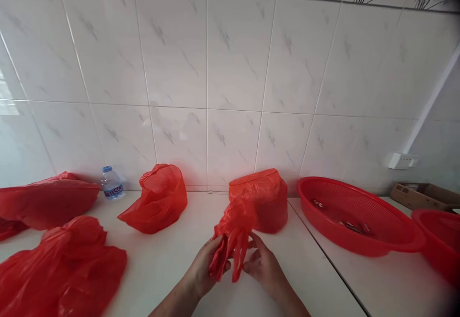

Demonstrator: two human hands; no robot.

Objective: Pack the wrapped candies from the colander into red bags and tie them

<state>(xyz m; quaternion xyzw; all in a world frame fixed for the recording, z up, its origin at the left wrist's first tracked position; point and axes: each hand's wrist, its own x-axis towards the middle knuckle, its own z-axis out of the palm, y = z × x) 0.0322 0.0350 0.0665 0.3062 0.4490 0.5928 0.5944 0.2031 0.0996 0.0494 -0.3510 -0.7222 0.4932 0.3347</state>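
Observation:
Between my two hands hangs a red plastic bag [237, 223], bunched up, with its handle strips dangling toward me. My left hand [206, 264] is closed around the gathered left side of the bag. On the other side my right hand [264, 262] has curled fingers against the handle strips; part of its grip is hidden behind the plastic. Just behind the held bag, a second red bag [268, 202], folded over and bulky, stands against the wall. Another red bag [158, 202], puffed up, sits to the left at the back.
Far left lie a large crumpled red bag [72, 264] and a filled red bag [50, 199]. A small water bottle [112, 182] stands by the wall. At right are a red basket [359, 240] with small packets, another red basket [438, 245] and a cardboard box [406, 194].

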